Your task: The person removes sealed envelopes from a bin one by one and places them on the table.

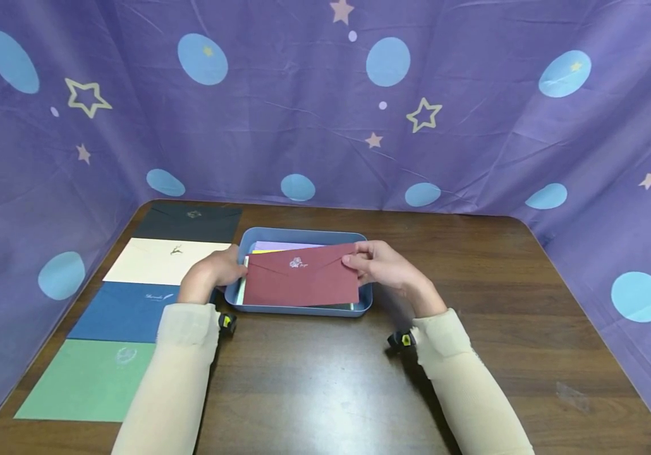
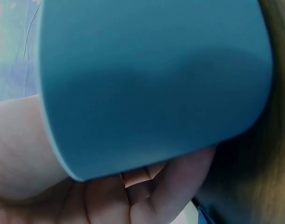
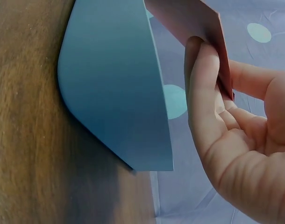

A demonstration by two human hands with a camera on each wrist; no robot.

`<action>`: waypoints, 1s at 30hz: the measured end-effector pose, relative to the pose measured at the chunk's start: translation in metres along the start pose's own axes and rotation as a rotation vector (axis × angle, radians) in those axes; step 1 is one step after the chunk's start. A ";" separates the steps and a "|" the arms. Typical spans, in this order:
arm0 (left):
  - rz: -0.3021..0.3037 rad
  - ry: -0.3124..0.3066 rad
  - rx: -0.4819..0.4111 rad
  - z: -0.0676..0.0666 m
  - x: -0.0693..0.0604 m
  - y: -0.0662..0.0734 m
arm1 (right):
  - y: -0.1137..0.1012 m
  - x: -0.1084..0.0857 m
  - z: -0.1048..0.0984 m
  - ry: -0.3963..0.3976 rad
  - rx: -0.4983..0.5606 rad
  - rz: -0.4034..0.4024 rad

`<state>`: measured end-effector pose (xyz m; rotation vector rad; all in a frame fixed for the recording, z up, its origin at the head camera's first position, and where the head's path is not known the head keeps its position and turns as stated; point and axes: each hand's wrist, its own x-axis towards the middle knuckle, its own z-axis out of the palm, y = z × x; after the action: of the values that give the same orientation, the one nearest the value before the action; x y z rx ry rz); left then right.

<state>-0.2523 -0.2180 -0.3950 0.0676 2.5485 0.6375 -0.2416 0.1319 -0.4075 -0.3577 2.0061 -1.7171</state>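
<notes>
So closest to the camera you've got two long cream sleeves (image 1: 157,392), coming in over the near edge of the brown wood-grain table (image 1: 291,392). The left hand (image 1: 214,268) grips the left end of a blue tray with rounded corners (image 1: 303,236), thumb over the rim and bent fingers along the outer wall. The right hand (image 1: 382,265) is angled inward and pinches the upper right corner of a maroon rectangular paper envelope (image 1: 301,284), thumb on the front, fingers behind.

The envelope looks flat and pretty crisp, with a pale flower emblem plus tiny lettering (too small to read) and faint V-shaped flap lines. It's at the tray, covering most of it, and the right wrist view shows that pinched end lifted above the rim. Printed face is toward the head camera, long axis runs left to right, roughly along the table's near edge, right end a touch higher. The flap's V points to the near edge.

Behind it in the tray, slivers of lilac paper (image 1: 288,245) and yellow paper (image 1: 263,252) peek out. Then down the table's left edge, from the far left corner: a dark green envelope (image 1: 189,225), a cream envelope (image 1: 152,262), a royal blue envelope (image 1: 117,313) and a mint green envelope (image 1: 83,382). Purple curtain (image 1: 280,76) with blue dots and stars all round.
</notes>
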 end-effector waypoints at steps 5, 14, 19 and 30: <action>0.003 -0.005 -0.014 0.000 0.000 -0.002 | 0.000 0.001 -0.003 0.047 0.004 -0.032; 0.007 -0.025 -0.030 -0.001 -0.002 -0.002 | -0.008 -0.009 -0.026 0.179 0.048 -0.085; -0.008 -0.030 -0.031 -0.004 -0.003 0.000 | -0.010 -0.017 -0.047 0.315 0.055 -0.128; -0.012 -0.027 -0.051 -0.004 -0.005 -0.003 | -0.007 -0.037 -0.090 0.557 0.217 -0.209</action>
<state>-0.2503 -0.2228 -0.3907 0.0429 2.5032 0.6924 -0.2568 0.2252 -0.3849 -0.0080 2.1712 -2.3425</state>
